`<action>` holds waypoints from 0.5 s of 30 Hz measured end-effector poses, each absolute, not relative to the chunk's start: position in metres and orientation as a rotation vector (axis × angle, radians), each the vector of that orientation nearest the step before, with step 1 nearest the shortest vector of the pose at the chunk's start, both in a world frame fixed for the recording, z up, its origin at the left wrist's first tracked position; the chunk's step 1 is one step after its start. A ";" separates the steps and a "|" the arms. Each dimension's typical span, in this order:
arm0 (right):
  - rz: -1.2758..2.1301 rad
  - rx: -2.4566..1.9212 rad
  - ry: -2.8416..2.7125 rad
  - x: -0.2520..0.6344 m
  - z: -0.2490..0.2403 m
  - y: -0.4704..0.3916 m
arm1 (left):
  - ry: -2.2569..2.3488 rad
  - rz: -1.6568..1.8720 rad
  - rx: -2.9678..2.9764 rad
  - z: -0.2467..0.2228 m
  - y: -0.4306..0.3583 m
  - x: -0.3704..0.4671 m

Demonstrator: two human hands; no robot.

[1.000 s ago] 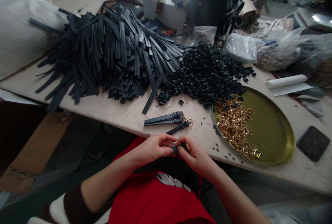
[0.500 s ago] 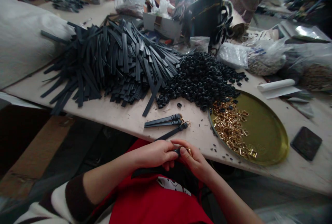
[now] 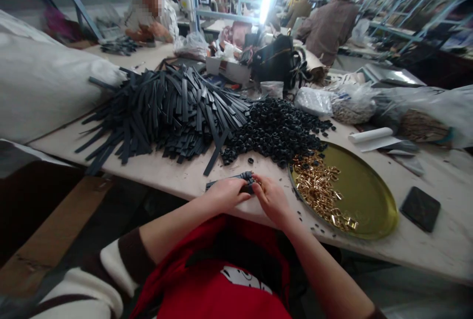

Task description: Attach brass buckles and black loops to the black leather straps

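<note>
Over the table's front edge, my left hand (image 3: 227, 195) is closed round a short dark strap, which its fingers mostly cover. My right hand (image 3: 272, 202) pinches the same strap at its gold buckle end; the exact grip is partly hidden. Just behind my hands lie several finished-looking buckled straps (image 3: 239, 176), their gold buckles partly covered by my fingers. A heap of loose dark straps (image 3: 173, 107) spreads behind to the left. Beside it is a pile of small black loops (image 3: 273, 129). Gold buckles (image 3: 318, 181) lie heaped in the left part of a round gold tray (image 3: 373, 201).
A black phone-like slab (image 3: 420, 208) lies right of the tray. Behind stand a white box (image 3: 229, 70), a black bag (image 3: 273, 60) and plastic packets (image 3: 314, 101). A big white sack (image 3: 48, 82) bulges at left. Other people (image 3: 328, 23) work farther back.
Both hands have moved from my lap up and forward to the table edge, bringing the strap beside the buckled straps lying there. My view has tilted up, showing more of the room.
</note>
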State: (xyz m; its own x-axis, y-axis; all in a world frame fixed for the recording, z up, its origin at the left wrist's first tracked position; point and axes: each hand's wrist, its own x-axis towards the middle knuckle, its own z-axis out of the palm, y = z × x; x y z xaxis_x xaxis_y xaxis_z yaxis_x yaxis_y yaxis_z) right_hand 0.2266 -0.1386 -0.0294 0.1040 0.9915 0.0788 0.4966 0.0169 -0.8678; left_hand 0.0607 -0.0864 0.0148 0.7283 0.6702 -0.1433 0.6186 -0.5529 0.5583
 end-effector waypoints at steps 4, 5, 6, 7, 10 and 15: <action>0.577 -1.633 -1.406 0.229 -0.053 -0.106 | 1.089 0.201 2.563 -0.014 -0.073 0.065; 0.579 -1.616 -1.395 0.223 -0.058 -0.104 | 1.097 0.195 2.575 -0.018 -0.075 0.066; 0.586 -1.596 -1.387 0.215 -0.062 -0.104 | 1.118 0.188 2.587 -0.021 -0.078 0.068; 0.594 -1.578 -1.377 0.206 -0.065 -0.108 | 1.156 0.180 2.593 -0.023 -0.082 0.070; 0.622 -1.579 -1.342 0.185 -0.069 -0.125 | 1.273 0.137 2.579 -0.026 -0.093 0.075; 0.645 -1.687 -1.410 0.201 -0.086 -0.129 | 1.271 0.196 2.613 -0.023 -0.090 0.045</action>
